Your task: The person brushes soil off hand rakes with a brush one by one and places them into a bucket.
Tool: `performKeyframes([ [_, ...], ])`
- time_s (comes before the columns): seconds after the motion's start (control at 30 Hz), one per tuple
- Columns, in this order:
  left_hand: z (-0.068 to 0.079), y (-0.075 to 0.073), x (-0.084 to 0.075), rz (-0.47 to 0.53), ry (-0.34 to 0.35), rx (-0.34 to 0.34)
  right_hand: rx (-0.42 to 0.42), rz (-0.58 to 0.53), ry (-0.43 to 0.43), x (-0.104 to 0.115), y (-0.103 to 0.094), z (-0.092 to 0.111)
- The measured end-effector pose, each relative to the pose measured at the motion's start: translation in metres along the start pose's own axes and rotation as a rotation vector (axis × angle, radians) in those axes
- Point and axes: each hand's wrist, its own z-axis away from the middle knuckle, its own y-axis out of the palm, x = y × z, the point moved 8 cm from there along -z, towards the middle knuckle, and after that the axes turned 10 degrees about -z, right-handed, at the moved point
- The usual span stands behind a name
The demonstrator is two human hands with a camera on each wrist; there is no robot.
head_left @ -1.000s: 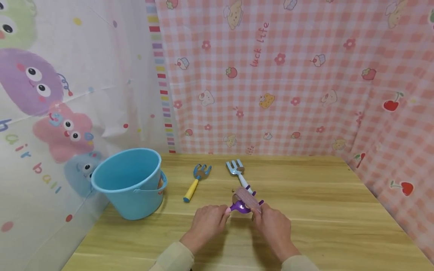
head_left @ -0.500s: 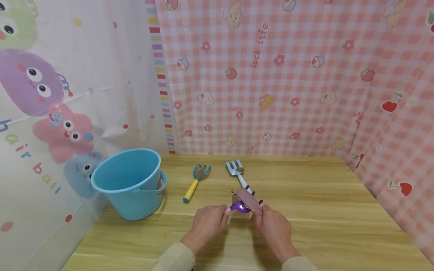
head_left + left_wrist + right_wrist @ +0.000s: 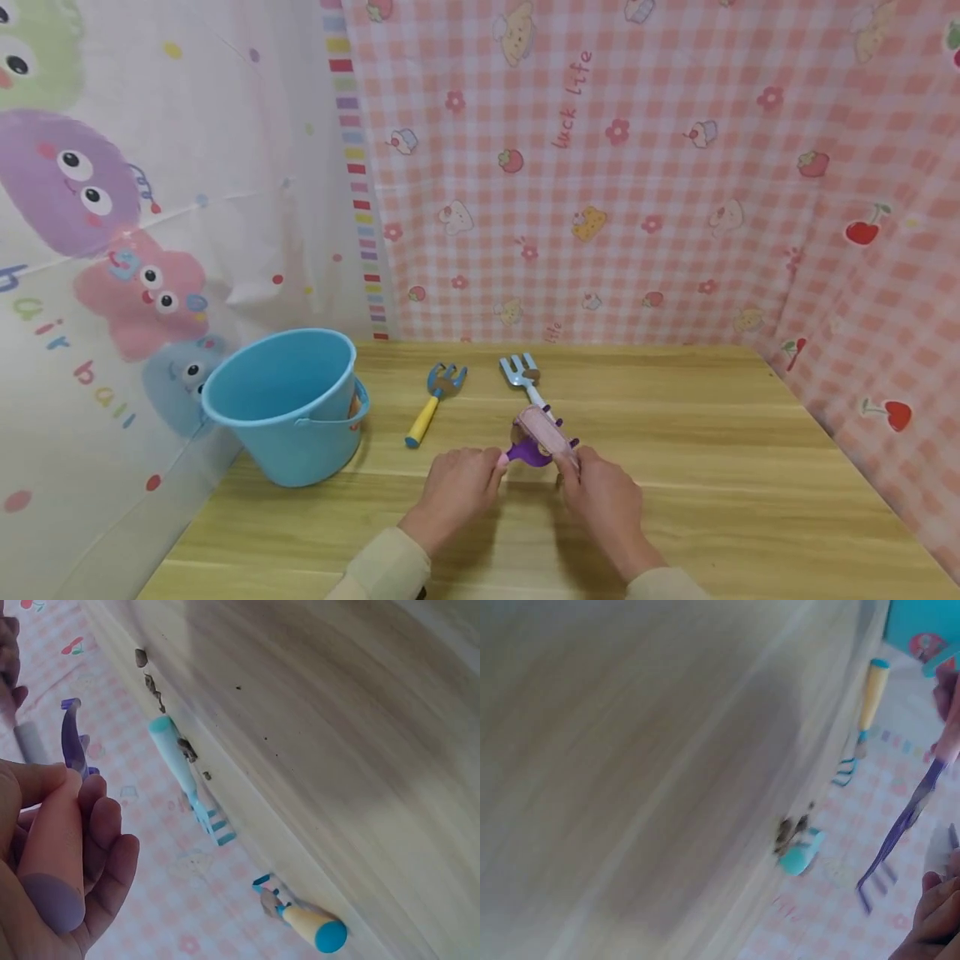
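My left hand (image 3: 457,496) grips the pink handle (image 3: 56,840) of a toy hand rake with a purple head (image 3: 523,455). A brownish patch shows on that head, and its tines point to the far right. In my right hand (image 3: 606,504), thumb and fingers pinch a pale pink, dotted, cloth-like strip (image 3: 546,429), which lies across the rake head and hides part of it. The right wrist view shows the rake head (image 3: 911,814) held above the table, with the pale strip (image 3: 937,851) beside it.
Beyond my hands lie a light-blue toy rake (image 3: 519,373) and a yellow-handled rake (image 3: 423,422) with a blue head, both with brown patches. A blue bucket (image 3: 300,454) stands at the left. Brown crumbs (image 3: 141,658) dot the wooden table (image 3: 712,500).
The strip has shifted slightly away from me over the rake head, and its curled far end now lies flatter. The rake has tilted a little. Both hands keep their hold.
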Motion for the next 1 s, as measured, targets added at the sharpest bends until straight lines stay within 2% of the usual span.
performKeyframes([
  [0.13,0.0,-0.003,-0.003,0.002,0.021,-0.007,0.008,-0.002,-0.037,0.01,0.004,0.001],
  [0.3,0.002,0.0,-0.004,0.007,0.001,0.021,0.004,0.032,-0.02,0.005,0.006,0.002],
  [0.77,0.003,0.003,-0.004,0.027,-0.005,0.014,0.021,0.037,-0.003,-0.005,0.008,0.003],
  [1.0,0.002,0.004,0.003,0.021,-0.02,0.032,-0.052,0.003,-0.002,-0.004,-0.006,0.002],
])
